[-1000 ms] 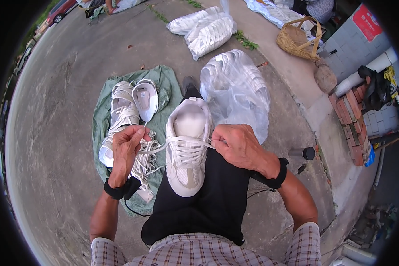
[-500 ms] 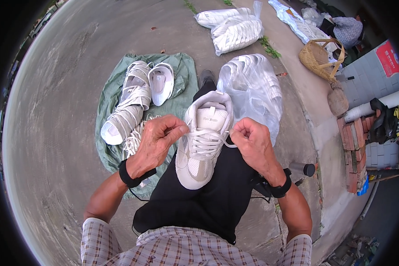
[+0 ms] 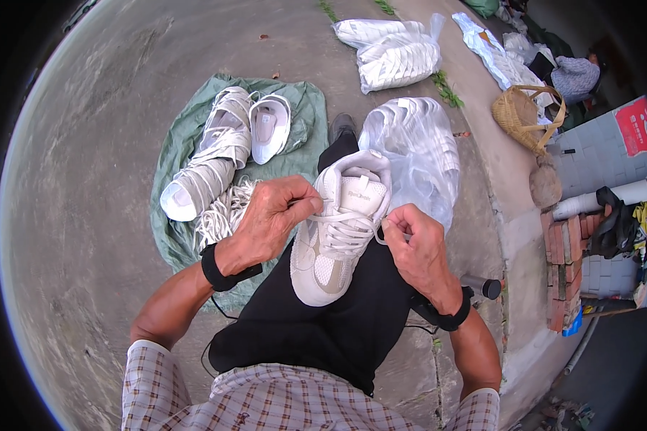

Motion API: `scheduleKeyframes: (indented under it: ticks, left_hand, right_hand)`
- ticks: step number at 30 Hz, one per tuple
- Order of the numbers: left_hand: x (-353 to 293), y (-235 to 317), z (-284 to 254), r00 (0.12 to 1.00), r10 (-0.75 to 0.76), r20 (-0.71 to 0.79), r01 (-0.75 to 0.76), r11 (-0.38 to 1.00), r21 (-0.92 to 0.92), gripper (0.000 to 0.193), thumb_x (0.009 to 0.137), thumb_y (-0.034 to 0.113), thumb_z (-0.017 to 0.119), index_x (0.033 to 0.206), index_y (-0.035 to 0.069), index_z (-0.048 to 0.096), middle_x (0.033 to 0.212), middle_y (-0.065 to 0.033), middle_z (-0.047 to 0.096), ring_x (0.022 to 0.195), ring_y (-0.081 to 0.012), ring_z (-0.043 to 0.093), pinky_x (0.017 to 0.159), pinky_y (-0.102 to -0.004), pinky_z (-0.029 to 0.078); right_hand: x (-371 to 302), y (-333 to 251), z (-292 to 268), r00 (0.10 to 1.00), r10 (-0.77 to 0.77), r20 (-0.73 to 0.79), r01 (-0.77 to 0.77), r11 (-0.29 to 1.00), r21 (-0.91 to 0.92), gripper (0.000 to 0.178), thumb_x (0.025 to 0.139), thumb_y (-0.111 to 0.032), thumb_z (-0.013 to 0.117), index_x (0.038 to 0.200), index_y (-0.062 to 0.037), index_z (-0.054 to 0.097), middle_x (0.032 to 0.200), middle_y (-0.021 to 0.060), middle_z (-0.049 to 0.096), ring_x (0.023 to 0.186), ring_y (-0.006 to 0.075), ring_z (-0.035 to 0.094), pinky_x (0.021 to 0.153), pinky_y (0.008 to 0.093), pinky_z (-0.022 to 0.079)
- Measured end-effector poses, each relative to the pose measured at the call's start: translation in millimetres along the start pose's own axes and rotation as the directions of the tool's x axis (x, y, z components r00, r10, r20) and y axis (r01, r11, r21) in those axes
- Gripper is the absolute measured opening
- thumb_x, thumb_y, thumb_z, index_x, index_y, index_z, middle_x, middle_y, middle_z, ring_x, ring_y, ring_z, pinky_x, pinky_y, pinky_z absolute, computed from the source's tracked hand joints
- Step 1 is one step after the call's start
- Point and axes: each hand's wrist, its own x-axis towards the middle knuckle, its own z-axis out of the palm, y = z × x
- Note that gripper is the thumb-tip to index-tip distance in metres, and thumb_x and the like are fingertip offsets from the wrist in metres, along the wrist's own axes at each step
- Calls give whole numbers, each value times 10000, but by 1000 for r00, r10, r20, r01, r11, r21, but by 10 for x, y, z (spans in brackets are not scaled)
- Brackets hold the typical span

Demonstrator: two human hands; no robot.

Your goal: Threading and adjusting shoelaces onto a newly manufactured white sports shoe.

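A white lace-up sneaker (image 3: 336,237) rests on my black-trousered thigh, toe toward me. My left hand (image 3: 272,215) pinches a white lace end at the shoe's left upper eyelets. My right hand (image 3: 413,243) grips the other lace end at the shoe's right side. Both wrists wear black bands. The laces are threaded across most of the tongue.
A green cloth (image 3: 187,144) on the concrete holds more white shoes (image 3: 216,147) and a bundle of white laces (image 3: 221,212). Clear plastic bags of white shoes (image 3: 417,144) lie ahead. A woven basket (image 3: 523,115), stacked bricks (image 3: 564,273) and a raised kerb stand at right.
Both hands have shifted along the laces at the shoe's top; the left hand came from the lace bundle onto the shoe. The view tilted slightly.
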Motion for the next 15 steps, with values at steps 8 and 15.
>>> scheduleKeyframes:
  ticks: [8,15]
  left_hand:
    - [42,24,81,934,356,-41,-324,888,327,128,920,82,656,865,-34,656,763,-155,581,701,-313,601,618,-395,459]
    - [223,265,-63,948,315,51,-307,853,422,335,815,61,775,1120,38,639,1209,-108,620,1076,-302,650,855,-438,574]
  right_hand:
    - [35,36,-46,986,-160,40,163,981,-106,94,866,-8,693,897,1,605,791,155,660,652,322,643,621,401,501]
    - [182,-81,-136,870,-487,-72,425,817,-390,217,767,11,744,938,-14,612,1058,108,619,1015,291,599,865,415,460]
